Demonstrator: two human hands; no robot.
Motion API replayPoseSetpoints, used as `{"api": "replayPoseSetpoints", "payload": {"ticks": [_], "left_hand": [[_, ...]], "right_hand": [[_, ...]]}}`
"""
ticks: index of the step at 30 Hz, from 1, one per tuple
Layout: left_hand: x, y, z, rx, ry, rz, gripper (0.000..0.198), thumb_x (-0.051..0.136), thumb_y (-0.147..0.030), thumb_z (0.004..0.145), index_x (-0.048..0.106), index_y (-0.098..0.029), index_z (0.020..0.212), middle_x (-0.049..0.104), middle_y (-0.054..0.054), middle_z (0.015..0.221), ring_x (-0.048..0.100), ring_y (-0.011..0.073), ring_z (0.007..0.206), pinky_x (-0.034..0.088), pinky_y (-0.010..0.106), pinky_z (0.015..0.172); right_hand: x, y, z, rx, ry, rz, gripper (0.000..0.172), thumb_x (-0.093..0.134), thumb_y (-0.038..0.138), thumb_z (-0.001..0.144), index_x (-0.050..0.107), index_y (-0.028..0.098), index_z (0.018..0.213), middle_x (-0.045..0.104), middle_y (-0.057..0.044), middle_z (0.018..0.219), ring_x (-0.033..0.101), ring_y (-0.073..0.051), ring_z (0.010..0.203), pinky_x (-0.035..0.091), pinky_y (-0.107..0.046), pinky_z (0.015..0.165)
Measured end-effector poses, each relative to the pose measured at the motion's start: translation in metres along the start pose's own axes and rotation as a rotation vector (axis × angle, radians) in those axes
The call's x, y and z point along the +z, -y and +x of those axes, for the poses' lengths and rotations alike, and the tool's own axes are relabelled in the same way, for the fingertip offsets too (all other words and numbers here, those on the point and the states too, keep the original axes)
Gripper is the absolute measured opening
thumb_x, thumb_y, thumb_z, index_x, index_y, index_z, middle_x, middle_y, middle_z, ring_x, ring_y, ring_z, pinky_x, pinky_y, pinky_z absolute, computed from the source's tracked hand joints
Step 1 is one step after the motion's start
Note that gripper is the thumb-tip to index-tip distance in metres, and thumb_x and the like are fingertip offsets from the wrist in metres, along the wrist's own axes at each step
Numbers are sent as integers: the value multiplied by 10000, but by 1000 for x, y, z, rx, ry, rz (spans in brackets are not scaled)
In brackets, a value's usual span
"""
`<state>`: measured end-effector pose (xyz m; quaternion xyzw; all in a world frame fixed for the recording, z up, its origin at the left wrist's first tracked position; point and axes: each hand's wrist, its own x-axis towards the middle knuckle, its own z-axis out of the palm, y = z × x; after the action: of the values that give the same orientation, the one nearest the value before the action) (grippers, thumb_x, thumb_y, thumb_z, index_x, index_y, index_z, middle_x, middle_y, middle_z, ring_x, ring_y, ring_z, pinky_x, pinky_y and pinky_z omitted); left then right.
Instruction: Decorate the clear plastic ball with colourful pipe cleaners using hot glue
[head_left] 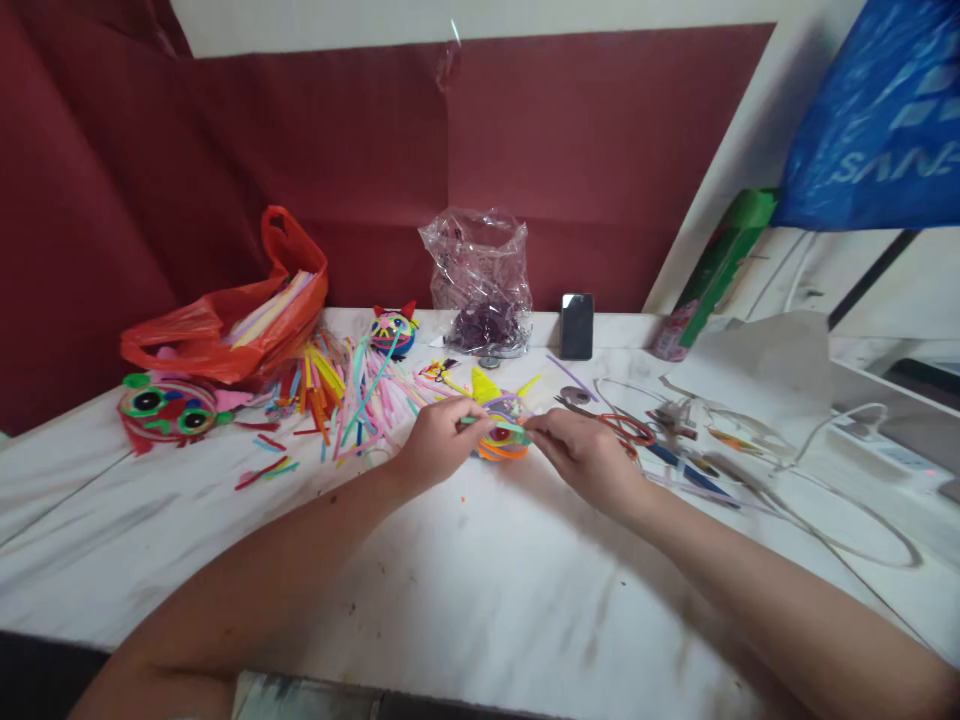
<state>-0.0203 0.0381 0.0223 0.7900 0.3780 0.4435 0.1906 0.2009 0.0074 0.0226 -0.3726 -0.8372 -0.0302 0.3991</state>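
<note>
My left hand point(439, 440) and my right hand point(581, 455) meet over a small craft figure point(501, 415) of yellow, purple and orange pipe cleaners on the white table point(480, 580). Both hands pinch the ends of a light green pipe cleaner point(496, 426) stretched across the figure's front. The fingers of each hand are closed on it. A loose pile of coloured pipe cleaners point(345, 395) lies just left of my left hand.
A red plastic bag point(232, 320) with pipe cleaners sits at back left, a red googly-eyed figure point(169, 408) in front of it. A small round figure point(394, 330), a clear bag point(484, 285) and a phone point(577, 326) stand by the wall. Scissors point(637, 432) and cables point(825, 480) lie right.
</note>
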Motion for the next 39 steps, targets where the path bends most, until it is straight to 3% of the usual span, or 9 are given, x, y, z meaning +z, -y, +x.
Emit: {"api": "replayPoseSetpoints", "payload": {"ticks": [4,9,16,27,32,39], "left_hand": [[18,16,8,-293,-256,-295,170,682,-291,704,622,-181,818,635,9,808,568,143,739,442,257,694],[35,31,11,-459,-312,-641,308,707,-416,679,611,-181,855,634,8,848,575,158,821,439,282,777],[48,31,5,-499,-252,-726,308,755,-375,652,622,-180,851,649,-2,849,583,157,829,442,283,797],[51,36,-1,-580,-262,-993,260,726,-205,593,606,-180,823,627,-17,835,571,133,800,430,259,773],[52,35,-5,-538,-270,-1010,293,754,-174,586,613,-178,843,635,-7,883,576,136,859,433,257,804],[55,36,-13,-537,-282,-1067,265,749,-181,615,551,-195,789,604,-32,804,555,126,783,424,251,738]], "right_hand": [[5,-15,22,154,36,34,138,558,168,838,650,195,738,680,-41,731,630,-174,665,468,-266,609],[13,-30,33,326,100,214,123,555,134,741,605,202,651,678,-8,667,633,-163,625,439,-241,567],[22,-30,28,404,81,272,112,555,118,687,608,199,630,679,6,620,605,-147,578,419,-229,547],[15,-28,23,258,162,220,109,556,154,732,612,192,646,666,-12,672,595,-148,621,418,-239,592],[19,-26,20,284,102,206,112,551,184,755,595,201,653,659,-5,654,584,-144,598,406,-238,570],[38,-24,10,275,-108,152,85,548,223,777,595,212,707,644,-27,690,579,-170,641,426,-272,590]]}}
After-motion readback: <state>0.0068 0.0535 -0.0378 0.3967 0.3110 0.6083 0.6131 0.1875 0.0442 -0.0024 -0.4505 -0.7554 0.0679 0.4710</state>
